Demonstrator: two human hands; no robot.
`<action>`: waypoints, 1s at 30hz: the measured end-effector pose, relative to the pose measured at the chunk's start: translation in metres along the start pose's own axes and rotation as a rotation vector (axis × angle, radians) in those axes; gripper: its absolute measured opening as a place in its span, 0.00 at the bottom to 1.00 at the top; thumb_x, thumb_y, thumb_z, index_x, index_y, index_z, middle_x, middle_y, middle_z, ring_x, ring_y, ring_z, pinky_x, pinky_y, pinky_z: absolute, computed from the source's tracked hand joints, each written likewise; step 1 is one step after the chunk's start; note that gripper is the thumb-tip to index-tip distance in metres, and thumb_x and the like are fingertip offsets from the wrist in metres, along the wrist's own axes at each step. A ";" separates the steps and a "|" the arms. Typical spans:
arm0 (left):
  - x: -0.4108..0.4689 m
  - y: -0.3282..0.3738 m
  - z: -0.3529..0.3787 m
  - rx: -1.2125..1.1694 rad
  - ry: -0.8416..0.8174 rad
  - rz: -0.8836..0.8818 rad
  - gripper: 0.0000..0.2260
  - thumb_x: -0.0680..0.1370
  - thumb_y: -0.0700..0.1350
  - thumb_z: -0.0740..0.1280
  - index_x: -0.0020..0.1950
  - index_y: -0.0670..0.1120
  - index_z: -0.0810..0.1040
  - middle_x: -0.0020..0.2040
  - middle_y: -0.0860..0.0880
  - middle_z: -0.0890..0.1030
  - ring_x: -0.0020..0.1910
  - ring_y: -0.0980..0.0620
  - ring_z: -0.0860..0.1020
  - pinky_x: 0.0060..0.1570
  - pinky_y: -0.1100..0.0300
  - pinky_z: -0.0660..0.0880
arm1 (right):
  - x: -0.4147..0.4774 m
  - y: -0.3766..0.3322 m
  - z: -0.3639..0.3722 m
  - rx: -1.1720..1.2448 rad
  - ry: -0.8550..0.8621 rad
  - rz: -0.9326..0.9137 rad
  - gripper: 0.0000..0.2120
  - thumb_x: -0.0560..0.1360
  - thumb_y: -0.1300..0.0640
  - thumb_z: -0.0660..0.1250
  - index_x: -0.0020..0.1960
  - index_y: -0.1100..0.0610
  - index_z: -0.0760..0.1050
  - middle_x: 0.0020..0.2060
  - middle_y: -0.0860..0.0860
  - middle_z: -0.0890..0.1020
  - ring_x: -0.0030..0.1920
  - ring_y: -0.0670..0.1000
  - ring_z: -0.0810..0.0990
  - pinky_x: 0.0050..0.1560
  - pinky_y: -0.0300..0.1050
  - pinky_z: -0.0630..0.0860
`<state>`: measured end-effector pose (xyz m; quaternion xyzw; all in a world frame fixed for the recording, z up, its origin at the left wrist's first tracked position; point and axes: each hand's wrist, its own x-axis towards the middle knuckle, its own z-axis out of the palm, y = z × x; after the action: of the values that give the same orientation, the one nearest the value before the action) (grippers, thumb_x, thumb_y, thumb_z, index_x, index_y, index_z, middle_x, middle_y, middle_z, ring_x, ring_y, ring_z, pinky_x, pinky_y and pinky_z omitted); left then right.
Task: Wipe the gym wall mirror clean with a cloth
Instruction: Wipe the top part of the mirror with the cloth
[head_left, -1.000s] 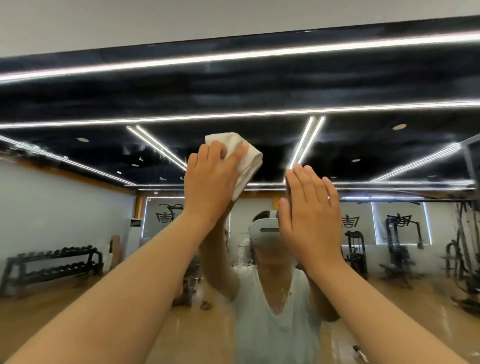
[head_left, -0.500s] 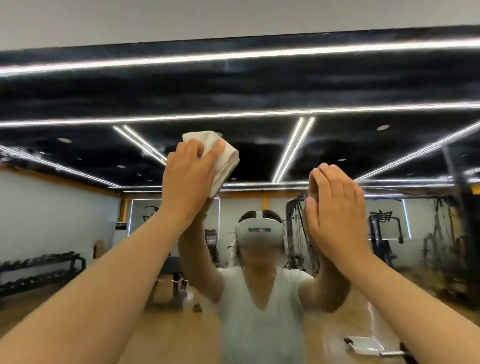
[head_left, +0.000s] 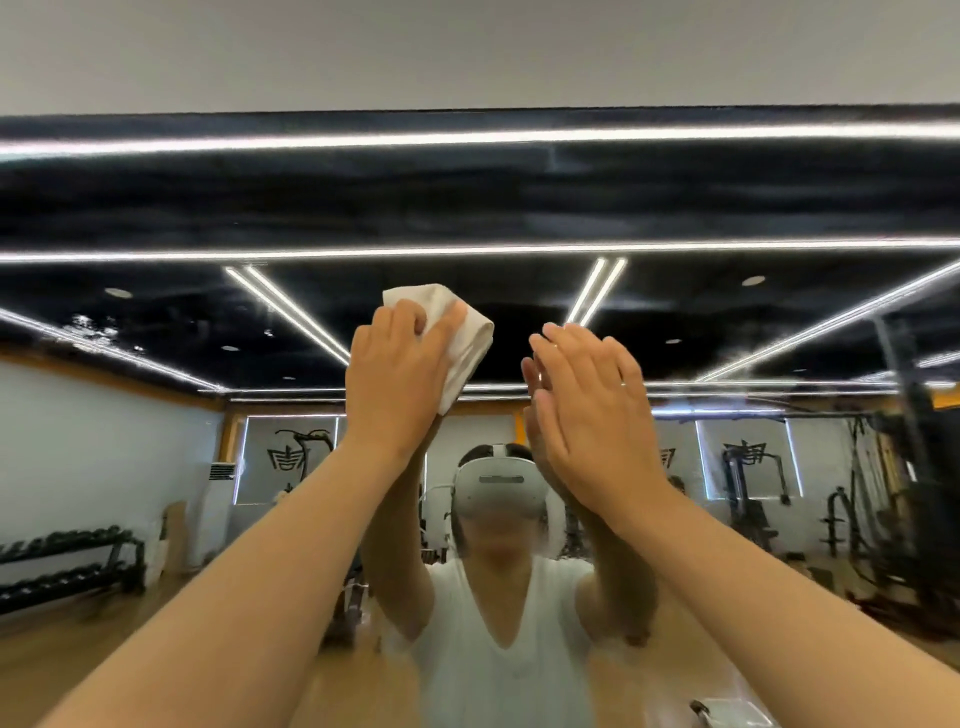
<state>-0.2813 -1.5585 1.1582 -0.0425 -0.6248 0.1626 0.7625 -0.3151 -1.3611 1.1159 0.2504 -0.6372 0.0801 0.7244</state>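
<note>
White cloth (head_left: 470, 338), folded into a thick pad, sat just above the middle of the frame, pinned against the mirror (head_left: 727, 197) by the left hand (head_left: 395, 379). That hand's fingers were bent over the upper part of the pad and gripped it, while the rest stuck out past the thumb side, toward the centre right of the frame. The pad's long axis ran from upper left to lower right, tilted rather than level.

Just to the right, near the cloth but apart from it, the right hand (head_left: 592, 410) was raised with its fingers straight and together, holding nothing. Its reflection met it along the finger edge, so it seemed to rest on or very close to the glass; actual contact could not be told for certain.

Of the two hands, the left was plainly the working one and had the cloth already on the surface. The glass lay straight ahead of both and filled most of the frame, its top edge running across the upper part under a strip of pale wall (head_left: 467, 52). A wide band of mirror lay above the cloth, and more spread out to either side.

Pale specks (head_left: 93, 325) showed at the upper left, well apart from the pad; they looked like marks on the glass. Reaching them would probably call for a long sweep leftward and slightly up, with the broad side of the pad leading.
</note>
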 end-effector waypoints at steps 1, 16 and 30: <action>-0.003 -0.008 0.000 0.015 -0.002 -0.007 0.25 0.72 0.42 0.75 0.69 0.44 0.75 0.48 0.39 0.74 0.43 0.41 0.73 0.41 0.49 0.71 | 0.003 -0.011 0.003 -0.003 -0.007 -0.002 0.23 0.81 0.51 0.52 0.73 0.57 0.67 0.72 0.52 0.70 0.75 0.52 0.63 0.75 0.54 0.55; -0.032 -0.110 -0.007 0.072 0.037 0.001 0.24 0.73 0.43 0.73 0.69 0.45 0.76 0.48 0.40 0.75 0.44 0.41 0.75 0.43 0.49 0.72 | 0.031 -0.121 0.040 0.030 0.041 0.002 0.24 0.80 0.51 0.53 0.72 0.59 0.69 0.71 0.55 0.71 0.73 0.53 0.65 0.74 0.52 0.55; -0.068 -0.219 -0.010 0.108 -0.031 -0.139 0.20 0.79 0.45 0.64 0.72 0.47 0.70 0.53 0.41 0.72 0.50 0.41 0.71 0.50 0.47 0.70 | 0.059 -0.200 0.065 0.074 0.057 0.015 0.25 0.80 0.50 0.51 0.73 0.59 0.67 0.72 0.55 0.70 0.74 0.54 0.65 0.74 0.53 0.54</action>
<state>-0.2406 -1.7845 1.1507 0.0448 -0.6285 0.1434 0.7632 -0.2754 -1.5757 1.1250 0.2698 -0.6150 0.1161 0.7318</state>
